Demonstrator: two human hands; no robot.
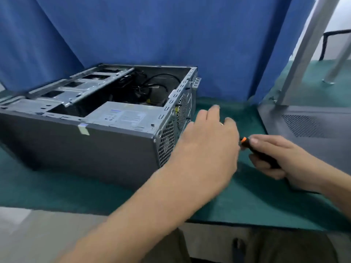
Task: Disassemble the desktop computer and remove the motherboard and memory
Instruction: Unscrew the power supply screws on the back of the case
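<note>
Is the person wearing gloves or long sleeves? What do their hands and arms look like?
No gloves, and no sleeves in view: both forearms are bare to the picture's edge. The left hand has what looks like a thin gold-coloured ring on one finger. The right hand shows no ring or watch, and its thumbnail is short.

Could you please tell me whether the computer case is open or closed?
Open. The computer case lies on its side with its top face uncovered, showing cables and the power supply inside.
</note>
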